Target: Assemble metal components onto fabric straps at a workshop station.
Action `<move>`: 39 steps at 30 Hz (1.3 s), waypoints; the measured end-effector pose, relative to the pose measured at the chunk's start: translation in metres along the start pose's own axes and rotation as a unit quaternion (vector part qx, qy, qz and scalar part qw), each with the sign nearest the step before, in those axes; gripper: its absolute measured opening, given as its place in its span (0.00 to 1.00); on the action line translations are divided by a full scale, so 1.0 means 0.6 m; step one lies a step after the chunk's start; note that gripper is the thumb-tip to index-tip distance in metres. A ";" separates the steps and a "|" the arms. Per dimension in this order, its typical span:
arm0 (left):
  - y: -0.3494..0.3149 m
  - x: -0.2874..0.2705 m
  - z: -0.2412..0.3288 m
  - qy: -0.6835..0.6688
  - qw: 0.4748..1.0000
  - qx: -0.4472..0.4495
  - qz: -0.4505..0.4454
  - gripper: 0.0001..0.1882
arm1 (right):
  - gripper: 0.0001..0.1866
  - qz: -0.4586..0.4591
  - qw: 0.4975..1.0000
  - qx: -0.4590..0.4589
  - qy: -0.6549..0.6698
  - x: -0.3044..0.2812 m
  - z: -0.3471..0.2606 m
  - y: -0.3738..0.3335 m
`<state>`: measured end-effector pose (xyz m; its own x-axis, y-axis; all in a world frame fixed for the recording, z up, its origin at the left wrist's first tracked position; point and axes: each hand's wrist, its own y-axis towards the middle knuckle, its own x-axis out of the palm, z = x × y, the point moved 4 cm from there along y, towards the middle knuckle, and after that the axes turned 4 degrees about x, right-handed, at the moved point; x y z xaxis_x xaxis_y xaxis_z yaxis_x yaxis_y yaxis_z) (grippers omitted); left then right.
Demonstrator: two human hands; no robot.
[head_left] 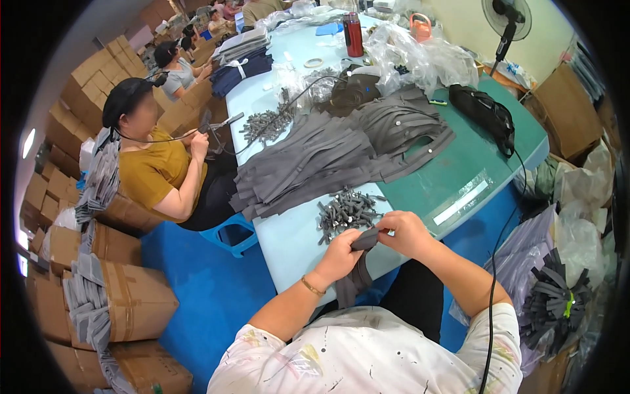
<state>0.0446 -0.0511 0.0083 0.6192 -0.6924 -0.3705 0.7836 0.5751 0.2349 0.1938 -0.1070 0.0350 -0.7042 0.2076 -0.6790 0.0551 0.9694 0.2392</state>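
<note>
Near the table's front edge, my left hand [338, 259] is closed round a grey fabric strip [354, 282], whose lower part hangs toward my lap. My right hand [405, 234] pinches at the folded top end of the same strip; its fingertips partly hide what they hold there. Just beyond my hands lies a heap of small grey fabric pieces [344, 211]. Farther back, long grey strips [308, 161] are spread in a thick layer across the table, with a second fanned bundle [400, 128] to their right.
A co-worker [164, 154] sits at the table's left side, handling a strip. Behind the strips are a red flask [353, 34], clear plastic bags [420, 59] and a black pouch [484, 115]. A black cable [492, 295] hangs over my right side. Cardboard boxes [141, 299] stand left.
</note>
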 end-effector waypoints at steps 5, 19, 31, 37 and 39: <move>-0.003 0.003 -0.003 0.006 1.000 -0.007 -0.001 0.07 | 0.07 -0.021 0.999 0.002 0.025 0.007 -0.006 -0.008; -0.001 -0.006 -0.027 -0.323 0.900 -0.287 0.062 0.11 | 0.07 -0.022 0.963 0.149 0.225 0.016 0.028 0.009; -0.014 0.009 -0.036 -0.281 0.930 -0.219 0.092 0.09 | 0.06 0.050 0.904 0.176 0.387 0.064 0.041 -0.017; -0.013 0.010 -0.049 -0.233 0.954 -0.161 0.102 0.09 | 0.07 0.011 0.932 0.170 0.319 0.054 0.044 -0.022; -0.012 0.009 -0.049 -0.201 0.965 -0.136 0.097 0.09 | 0.08 0.022 0.948 0.138 0.287 0.056 0.045 -0.026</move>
<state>0.0407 -0.0460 -0.0216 0.7657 -0.6414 0.0485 0.6421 0.7666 0.0004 0.1883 -0.1118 -0.0103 -0.9614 0.2208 -0.1645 0.2215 0.9751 0.0145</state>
